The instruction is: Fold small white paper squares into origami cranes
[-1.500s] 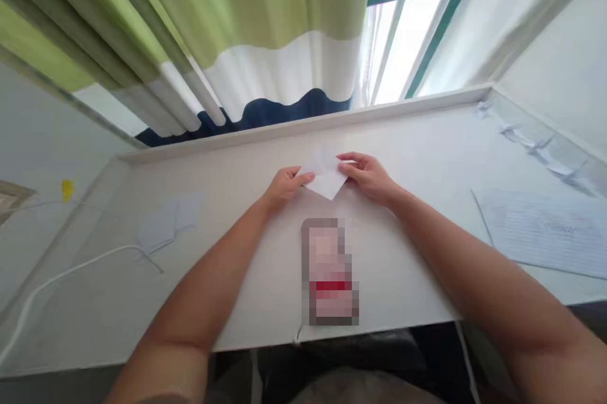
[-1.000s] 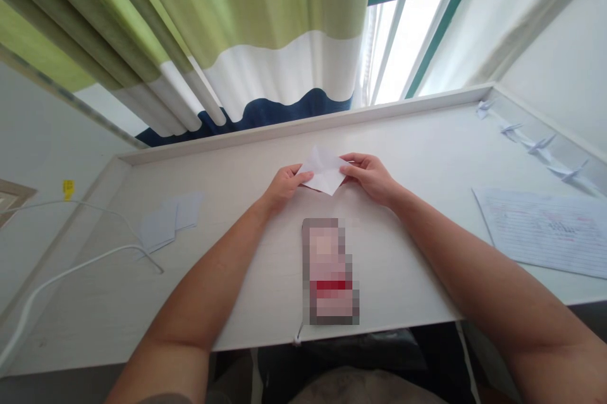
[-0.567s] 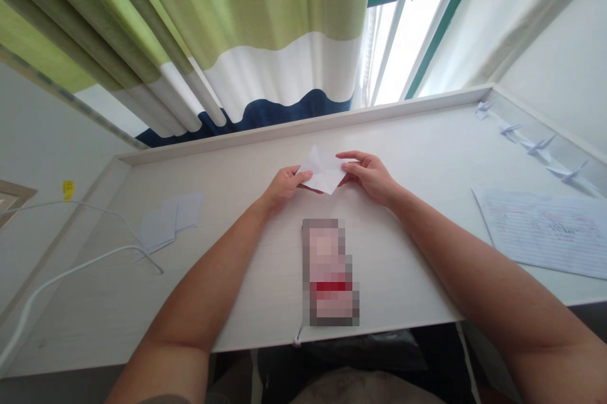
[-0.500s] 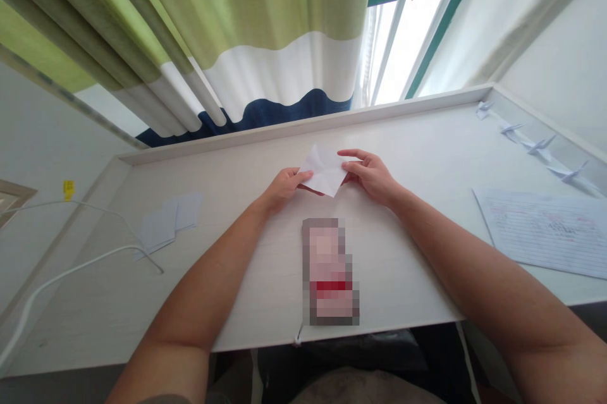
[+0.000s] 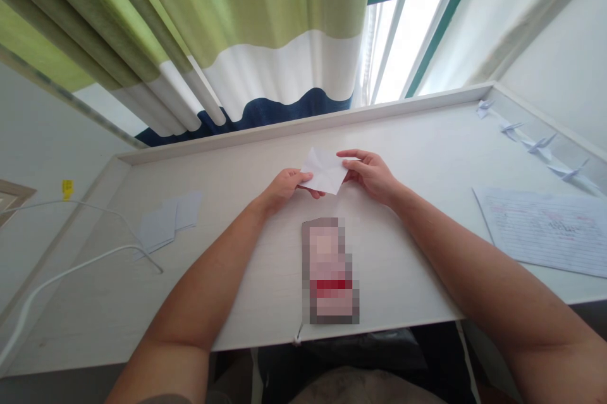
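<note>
Between my two hands a small white sheet of paper (image 5: 325, 171) with faint creases is held above the desk, one corner pointing toward me. My left hand (image 5: 287, 185) pinches its left side, thumb on top and fingertips showing beneath the lower edge. My right hand (image 5: 368, 171) grips the right corner between thumb and fingers, with the index finger stretched out above it. Nearer to me on the desk lies a flat rectangular thing (image 5: 327, 271), blurred out by pixelation, with a red band across it.
Loose white paper pieces (image 5: 159, 227) lie at the left, beside a white cable (image 5: 71, 268). Several folded paper shapes (image 5: 538, 145) line the right edge, above a written, lined sheet (image 5: 550, 227). A raised rim (image 5: 303, 124) bounds the white desk's back, below a curtain (image 5: 265, 18).
The paper has tilted slightly, its top corner lower and further left. More of my left fingertips now show under its lower edge. My right hand has barely moved.
</note>
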{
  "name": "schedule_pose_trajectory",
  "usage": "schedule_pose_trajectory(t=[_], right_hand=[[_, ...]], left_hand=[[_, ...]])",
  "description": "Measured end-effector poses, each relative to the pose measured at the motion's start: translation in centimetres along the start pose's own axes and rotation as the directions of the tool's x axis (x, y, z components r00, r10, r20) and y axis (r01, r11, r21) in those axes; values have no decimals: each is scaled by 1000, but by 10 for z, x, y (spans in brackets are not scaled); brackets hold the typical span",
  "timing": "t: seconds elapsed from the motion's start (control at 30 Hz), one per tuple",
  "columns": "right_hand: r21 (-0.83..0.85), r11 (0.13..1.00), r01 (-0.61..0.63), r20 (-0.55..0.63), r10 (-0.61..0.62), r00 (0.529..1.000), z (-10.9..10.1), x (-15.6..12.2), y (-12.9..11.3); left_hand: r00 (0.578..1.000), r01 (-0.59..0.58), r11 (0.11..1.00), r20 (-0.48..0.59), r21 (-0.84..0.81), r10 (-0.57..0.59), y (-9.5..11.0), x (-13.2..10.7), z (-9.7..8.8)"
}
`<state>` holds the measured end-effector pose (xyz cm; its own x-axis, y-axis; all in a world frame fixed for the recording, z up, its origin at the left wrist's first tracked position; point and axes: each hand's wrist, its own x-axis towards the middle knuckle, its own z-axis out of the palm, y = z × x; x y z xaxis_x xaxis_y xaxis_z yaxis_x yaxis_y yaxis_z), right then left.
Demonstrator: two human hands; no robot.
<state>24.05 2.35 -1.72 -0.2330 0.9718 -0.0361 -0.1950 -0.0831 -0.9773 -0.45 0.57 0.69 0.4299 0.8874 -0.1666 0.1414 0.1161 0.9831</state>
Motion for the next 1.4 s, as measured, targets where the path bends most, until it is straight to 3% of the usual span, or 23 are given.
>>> schedule_pose_trajectory(t=[0.3,0.5,0.77,1.1,1.17,1.27,1.4], right_hand=[[-6,999,33,24,-33,999,0,0,2],[-21,998,54,34,-54,998,2,0,3],[-55,994,94,136,-86,987,5,-4,3],[-165,977,135,107,-118,987,4,-6,2],[-217,968,125,54,-116,992,3,-6,1],[-179,977,113,30,-109,994,3,-7,-2],[29,999,42,103,-45,994,8,-9,-9]], left_hand=[[998,-50,999,32,-1,50,-1,-2,-1],[997,-14,999,78,-37,17,-3,-3,-2],[998,-58,994,-15,-95,57,-10,0,4],[993,-60,991,-108,-123,46,-16,3,7],[969,-140,988,-213,-64,123,-22,6,9],[894,-243,963,-356,120,270,-28,9,13],[857,-292,922,-357,256,370,-30,7,18]])
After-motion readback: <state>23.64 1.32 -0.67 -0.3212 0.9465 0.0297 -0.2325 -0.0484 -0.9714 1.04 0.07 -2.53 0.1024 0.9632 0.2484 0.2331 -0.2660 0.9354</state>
